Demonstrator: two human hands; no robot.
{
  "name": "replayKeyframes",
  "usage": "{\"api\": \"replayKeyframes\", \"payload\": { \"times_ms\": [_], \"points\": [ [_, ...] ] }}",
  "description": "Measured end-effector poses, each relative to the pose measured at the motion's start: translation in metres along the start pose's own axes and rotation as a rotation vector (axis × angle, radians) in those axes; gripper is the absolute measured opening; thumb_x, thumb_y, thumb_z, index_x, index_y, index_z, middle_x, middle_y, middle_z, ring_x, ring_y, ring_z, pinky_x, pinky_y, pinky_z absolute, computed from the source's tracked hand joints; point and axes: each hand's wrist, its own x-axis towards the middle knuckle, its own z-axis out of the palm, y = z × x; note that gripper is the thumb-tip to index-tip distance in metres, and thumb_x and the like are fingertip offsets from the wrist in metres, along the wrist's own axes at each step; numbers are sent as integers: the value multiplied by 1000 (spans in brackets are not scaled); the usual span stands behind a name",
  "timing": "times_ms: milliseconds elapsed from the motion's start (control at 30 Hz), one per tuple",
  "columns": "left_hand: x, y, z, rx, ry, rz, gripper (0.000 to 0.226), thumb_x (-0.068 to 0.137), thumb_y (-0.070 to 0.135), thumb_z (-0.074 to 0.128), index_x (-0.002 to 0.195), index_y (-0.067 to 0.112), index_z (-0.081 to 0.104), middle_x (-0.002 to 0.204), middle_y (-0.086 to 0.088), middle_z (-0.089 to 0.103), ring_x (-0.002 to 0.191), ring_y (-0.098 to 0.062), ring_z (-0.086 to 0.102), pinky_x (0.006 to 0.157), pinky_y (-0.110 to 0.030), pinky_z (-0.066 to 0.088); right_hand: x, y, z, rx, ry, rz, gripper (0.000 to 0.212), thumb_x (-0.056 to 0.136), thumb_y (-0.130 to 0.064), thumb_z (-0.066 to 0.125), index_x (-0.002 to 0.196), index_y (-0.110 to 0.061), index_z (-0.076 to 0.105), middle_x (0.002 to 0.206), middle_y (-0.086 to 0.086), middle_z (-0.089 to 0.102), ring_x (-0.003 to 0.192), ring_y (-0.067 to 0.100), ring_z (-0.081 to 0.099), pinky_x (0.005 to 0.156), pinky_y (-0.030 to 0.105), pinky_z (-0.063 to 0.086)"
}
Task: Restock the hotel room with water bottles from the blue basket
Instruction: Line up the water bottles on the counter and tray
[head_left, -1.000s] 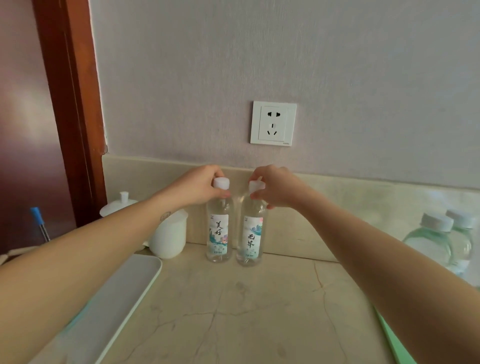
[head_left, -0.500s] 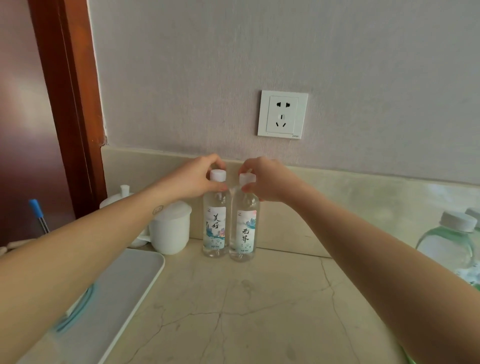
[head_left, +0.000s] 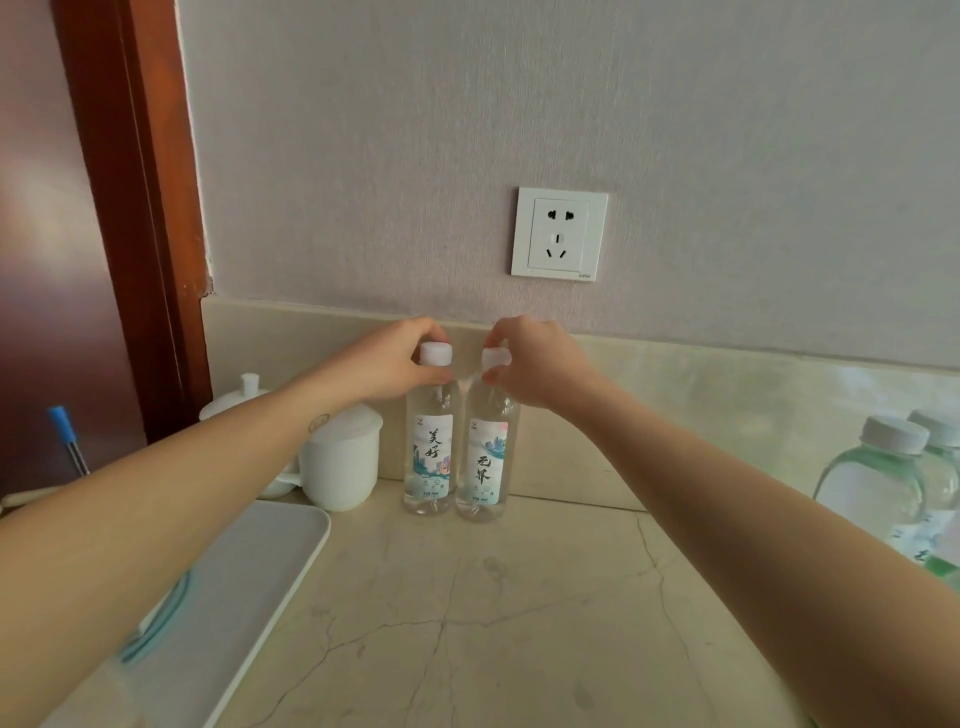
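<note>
Two clear water bottles with white caps and printed labels stand upright side by side on the marble counter, close to the back wall. My left hand (head_left: 387, 361) pinches the neck and cap of the left bottle (head_left: 430, 457). The right bottle (head_left: 488, 465) is held at its cap by my right hand (head_left: 540, 364). Two more water bottles (head_left: 883, 483) with white caps and greenish tint stand at the right edge of the view, partly cut off. The blue basket is out of sight.
A white lidded cup (head_left: 340, 457) stands just left of the bottles, with a second lidded cup (head_left: 234, 397) behind it. A white tray (head_left: 249, 577) lies at the front left. A wall socket (head_left: 560, 234) sits above the bottles. A dark wooden door frame (head_left: 140, 208) borders the left.
The view has shifted slightly; both hands stay on the two bottle caps, and the bottles stand in the same spot by the wall.
</note>
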Motion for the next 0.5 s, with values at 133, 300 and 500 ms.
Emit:
{"api": "replayKeyframes", "payload": {
  "times_ms": [133,300,500],
  "points": [
    [0,0,-1,0,-10,-2,32,84,28,75,111,22,58,89,9,61,80,-14,59,79,-41,55,0,-2,3,-3,11,2,30,90,-19,67,120,-16,61,116,12,64,103,30,60,72,32,41],
    [-3,3,0,-1,0,14,34,85,26,74,115,19,59,97,3,64,85,-17,60,78,-42,55,0,-1,4,-23,15,-9,33,89,-21,69,121,-16,60,119,11,64,107,31,60,82,35,47],
    [-4,5,-2,-19,-23,4,31,85,23,74,113,21,59,105,-1,66,96,-24,64,79,-47,58,2,-1,3,-18,7,-8,34,89,-23,69,120,-17,60,115,11,65,105,30,60,76,32,43]
  ]
}}
